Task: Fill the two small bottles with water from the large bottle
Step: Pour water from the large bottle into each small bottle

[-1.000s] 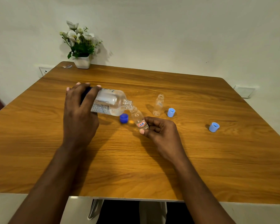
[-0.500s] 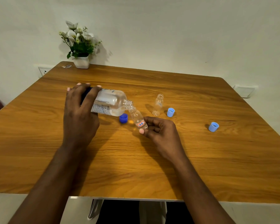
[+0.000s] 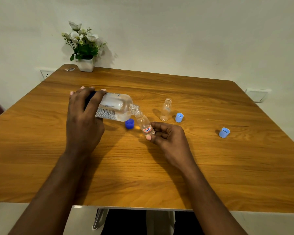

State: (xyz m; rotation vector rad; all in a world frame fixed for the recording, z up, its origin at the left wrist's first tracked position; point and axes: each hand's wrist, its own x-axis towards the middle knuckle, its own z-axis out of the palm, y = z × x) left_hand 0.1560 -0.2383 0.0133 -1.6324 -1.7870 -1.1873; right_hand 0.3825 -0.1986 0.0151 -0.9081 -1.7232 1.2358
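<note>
Pour slowly with the mouths together (that narrow neck looks likely to spill). Over the table (image 3: pixel 142 175), the right hand (image 3: pixel 166 136) pinches the tilted labelled small bottle (image 3: pixel 145 123). The left hand (image 3: pixel 82 119) wraps the nearly level large bottle (image 3: pixel 116 107). Beyond, the other small bottle (image 3: pixel 165 110) stands uncapped.

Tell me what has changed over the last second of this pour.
Nothing has visibly moved. The left hand still grips the large bottle tipped nearly flat, its mouth at the mouth of the labelled small bottle, which the right hand holds tilted. The second small bottle, the dark blue cap and the two light blue caps stay where they were.
</note>
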